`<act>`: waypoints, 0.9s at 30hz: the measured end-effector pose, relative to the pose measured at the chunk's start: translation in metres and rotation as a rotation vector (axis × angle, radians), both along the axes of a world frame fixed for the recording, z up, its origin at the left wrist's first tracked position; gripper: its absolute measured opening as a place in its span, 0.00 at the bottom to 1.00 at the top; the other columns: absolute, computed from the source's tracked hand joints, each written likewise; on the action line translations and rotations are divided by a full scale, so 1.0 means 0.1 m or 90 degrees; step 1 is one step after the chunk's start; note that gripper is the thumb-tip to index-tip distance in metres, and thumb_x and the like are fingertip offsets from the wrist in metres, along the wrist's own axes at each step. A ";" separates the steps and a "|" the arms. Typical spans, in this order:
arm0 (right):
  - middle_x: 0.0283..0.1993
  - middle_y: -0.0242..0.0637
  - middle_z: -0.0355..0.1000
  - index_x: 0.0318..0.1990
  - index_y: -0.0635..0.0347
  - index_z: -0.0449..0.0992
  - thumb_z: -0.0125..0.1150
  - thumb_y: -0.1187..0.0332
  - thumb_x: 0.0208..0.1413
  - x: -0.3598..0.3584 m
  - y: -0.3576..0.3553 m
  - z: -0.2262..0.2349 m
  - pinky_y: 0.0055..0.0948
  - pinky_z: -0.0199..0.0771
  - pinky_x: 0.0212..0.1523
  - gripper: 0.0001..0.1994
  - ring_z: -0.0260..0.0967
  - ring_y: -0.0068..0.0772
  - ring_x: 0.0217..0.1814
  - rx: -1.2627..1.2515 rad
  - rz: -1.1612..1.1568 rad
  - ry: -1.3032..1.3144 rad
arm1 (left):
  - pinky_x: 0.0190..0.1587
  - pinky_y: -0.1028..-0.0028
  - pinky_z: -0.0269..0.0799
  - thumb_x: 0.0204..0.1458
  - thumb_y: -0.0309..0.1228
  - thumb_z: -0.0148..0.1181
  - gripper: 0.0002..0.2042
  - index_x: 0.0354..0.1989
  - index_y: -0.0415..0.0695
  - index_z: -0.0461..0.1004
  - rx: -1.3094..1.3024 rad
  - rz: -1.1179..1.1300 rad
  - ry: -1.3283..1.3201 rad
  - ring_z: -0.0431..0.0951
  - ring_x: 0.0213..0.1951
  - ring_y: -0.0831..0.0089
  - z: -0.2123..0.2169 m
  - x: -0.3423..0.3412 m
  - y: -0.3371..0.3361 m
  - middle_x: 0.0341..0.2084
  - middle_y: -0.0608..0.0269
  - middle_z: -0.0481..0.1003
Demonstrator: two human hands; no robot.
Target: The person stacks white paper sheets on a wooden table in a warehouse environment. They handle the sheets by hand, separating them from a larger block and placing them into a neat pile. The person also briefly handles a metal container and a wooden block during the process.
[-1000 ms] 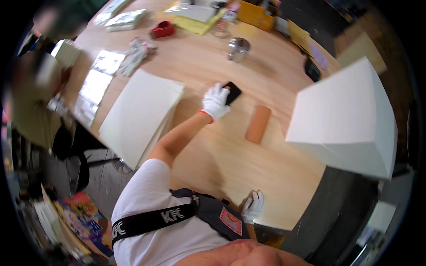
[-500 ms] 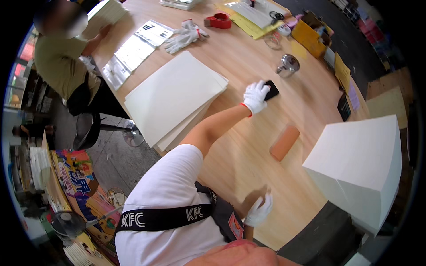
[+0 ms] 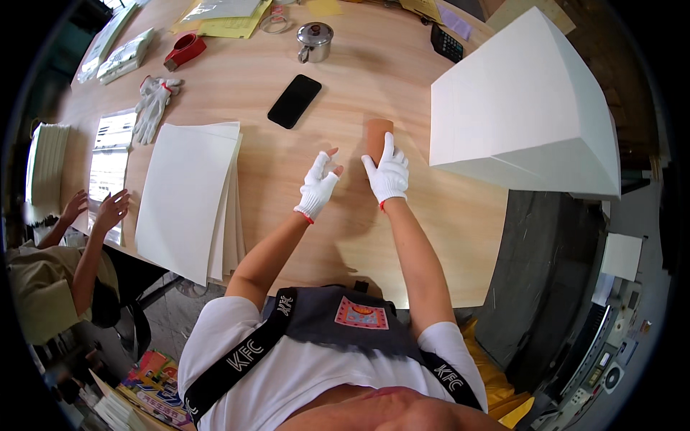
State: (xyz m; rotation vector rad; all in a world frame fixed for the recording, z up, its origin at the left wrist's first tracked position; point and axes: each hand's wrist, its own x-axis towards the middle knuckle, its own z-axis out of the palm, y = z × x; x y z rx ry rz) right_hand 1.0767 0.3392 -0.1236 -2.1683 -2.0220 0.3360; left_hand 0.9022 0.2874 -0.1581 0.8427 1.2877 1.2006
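Up ahead stands a lidded mug (image 3: 316, 47); left fingers (image 3: 319, 164) parted, right fingers (image 3: 389, 146) apparently gripping a brown block (image 3: 377, 135).

Bright tabletop (image 3: 471, 237), soft shadows, black fisheye edges

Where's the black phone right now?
In the head view, the phone lies on the table, a little left of the middle, between the metal cup above it and the gloved left hand below.

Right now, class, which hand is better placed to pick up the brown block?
Probably the right hand: it overlaps the brown block in view, while the left hand is apart, to the block's left.
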 end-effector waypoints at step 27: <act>0.39 0.38 0.78 0.51 0.54 0.78 0.57 0.57 0.65 0.51 -1.73 1.07 0.35 0.74 0.42 0.14 0.76 0.31 0.38 0.137 0.049 0.438 | 0.59 0.49 0.71 0.61 0.36 0.59 0.16 0.55 0.51 0.69 -0.253 -0.071 -0.707 0.76 0.55 0.56 0.29 0.36 -1.19 0.52 0.59 0.76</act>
